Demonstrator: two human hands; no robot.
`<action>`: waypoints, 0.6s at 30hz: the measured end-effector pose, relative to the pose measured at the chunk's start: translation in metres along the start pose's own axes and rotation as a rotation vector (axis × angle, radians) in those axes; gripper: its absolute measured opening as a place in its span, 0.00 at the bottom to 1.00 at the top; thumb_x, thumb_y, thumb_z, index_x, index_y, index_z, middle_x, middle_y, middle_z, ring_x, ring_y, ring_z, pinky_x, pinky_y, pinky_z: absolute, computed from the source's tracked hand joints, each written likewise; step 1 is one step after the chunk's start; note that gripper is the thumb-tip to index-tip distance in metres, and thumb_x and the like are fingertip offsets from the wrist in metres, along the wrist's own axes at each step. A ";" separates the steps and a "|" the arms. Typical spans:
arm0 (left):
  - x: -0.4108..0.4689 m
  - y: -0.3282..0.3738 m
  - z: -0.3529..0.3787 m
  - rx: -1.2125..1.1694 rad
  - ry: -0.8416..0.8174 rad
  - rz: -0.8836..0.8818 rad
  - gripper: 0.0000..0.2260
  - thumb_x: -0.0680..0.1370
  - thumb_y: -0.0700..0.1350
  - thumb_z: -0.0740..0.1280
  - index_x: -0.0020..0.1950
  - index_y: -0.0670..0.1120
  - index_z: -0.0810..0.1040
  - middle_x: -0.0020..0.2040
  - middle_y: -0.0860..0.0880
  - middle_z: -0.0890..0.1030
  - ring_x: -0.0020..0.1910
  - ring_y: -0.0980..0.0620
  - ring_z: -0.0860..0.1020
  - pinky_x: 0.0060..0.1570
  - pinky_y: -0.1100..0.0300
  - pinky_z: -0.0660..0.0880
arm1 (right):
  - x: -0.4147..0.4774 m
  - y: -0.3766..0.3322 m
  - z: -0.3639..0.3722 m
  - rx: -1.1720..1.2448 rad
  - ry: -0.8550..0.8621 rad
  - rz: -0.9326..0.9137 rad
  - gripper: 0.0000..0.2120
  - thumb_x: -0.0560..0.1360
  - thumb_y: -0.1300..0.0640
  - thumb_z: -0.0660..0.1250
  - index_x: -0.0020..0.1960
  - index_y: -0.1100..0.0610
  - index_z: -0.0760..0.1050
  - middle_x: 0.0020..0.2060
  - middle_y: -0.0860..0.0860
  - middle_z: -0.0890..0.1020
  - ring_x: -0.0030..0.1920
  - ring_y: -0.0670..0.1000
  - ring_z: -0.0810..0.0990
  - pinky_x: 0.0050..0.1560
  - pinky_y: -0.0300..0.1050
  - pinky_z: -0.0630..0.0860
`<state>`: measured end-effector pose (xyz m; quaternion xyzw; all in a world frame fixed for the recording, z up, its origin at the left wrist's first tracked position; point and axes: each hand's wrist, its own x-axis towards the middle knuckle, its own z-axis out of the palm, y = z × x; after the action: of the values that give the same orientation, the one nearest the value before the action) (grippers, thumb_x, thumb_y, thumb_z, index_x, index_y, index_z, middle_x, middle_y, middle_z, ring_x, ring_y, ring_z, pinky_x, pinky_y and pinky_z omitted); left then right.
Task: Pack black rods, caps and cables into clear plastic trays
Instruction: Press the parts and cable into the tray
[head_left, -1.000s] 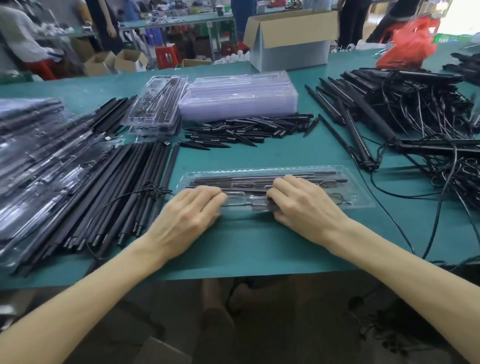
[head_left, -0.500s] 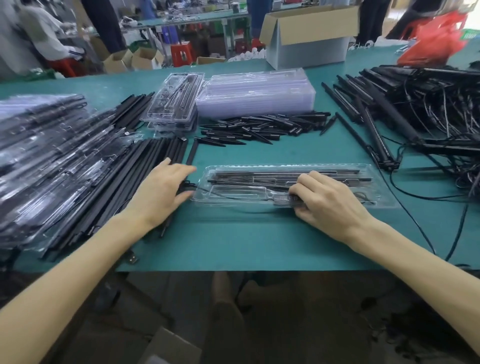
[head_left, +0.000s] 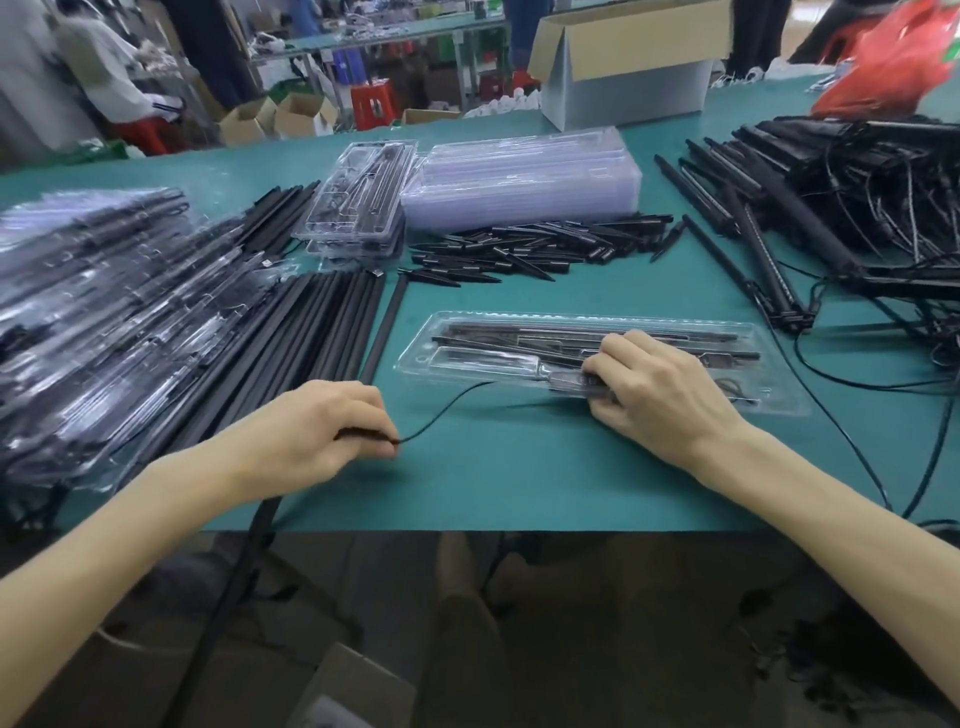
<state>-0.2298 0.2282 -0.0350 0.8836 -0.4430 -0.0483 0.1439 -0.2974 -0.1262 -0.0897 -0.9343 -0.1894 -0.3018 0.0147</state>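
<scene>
Pinching black cable (head_left: 445, 406) with left hand (head_left: 317, 431), lower centre of frame, just left of clear tray (head_left: 423, 345). Gripping tray's near edge with curled right hand (head_left: 662, 387), centre right; black rods (head_left: 519, 328) inside.

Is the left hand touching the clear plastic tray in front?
Apart. The head view shows bare green table between the clear plastic tray and the left hand, which pinches a thin black cable.

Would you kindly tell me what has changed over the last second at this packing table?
The left hand left the clear tray, reached left to the rod pile, then drew back toward the near edge of the table and now pinches a thin black cable. The right hand stayed on the tray, which kept its place.
</scene>
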 end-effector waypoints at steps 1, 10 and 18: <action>-0.001 0.003 0.000 -0.005 -0.038 -0.009 0.04 0.77 0.51 0.73 0.50 0.54 0.86 0.46 0.61 0.79 0.48 0.60 0.79 0.49 0.62 0.74 | 0.001 0.000 0.001 -0.002 0.002 0.000 0.05 0.70 0.63 0.68 0.45 0.63 0.78 0.40 0.55 0.78 0.41 0.58 0.78 0.41 0.51 0.78; 0.022 0.003 0.000 0.191 0.274 -0.078 0.11 0.79 0.49 0.70 0.57 0.44 0.79 0.53 0.53 0.77 0.42 0.58 0.74 0.47 0.57 0.76 | 0.001 -0.001 0.000 -0.003 0.019 -0.010 0.06 0.69 0.64 0.71 0.45 0.63 0.79 0.40 0.55 0.79 0.40 0.58 0.78 0.39 0.50 0.77; 0.061 -0.007 0.033 0.608 0.349 0.020 0.10 0.75 0.40 0.74 0.55 0.39 0.80 0.51 0.43 0.80 0.47 0.42 0.79 0.42 0.47 0.77 | 0.001 0.000 0.000 -0.005 0.035 0.002 0.06 0.68 0.64 0.73 0.45 0.62 0.80 0.40 0.55 0.80 0.39 0.58 0.79 0.39 0.50 0.78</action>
<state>-0.1948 0.1763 -0.0659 0.8766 -0.4144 0.2391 -0.0520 -0.2968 -0.1258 -0.0892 -0.9290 -0.1877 -0.3185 0.0158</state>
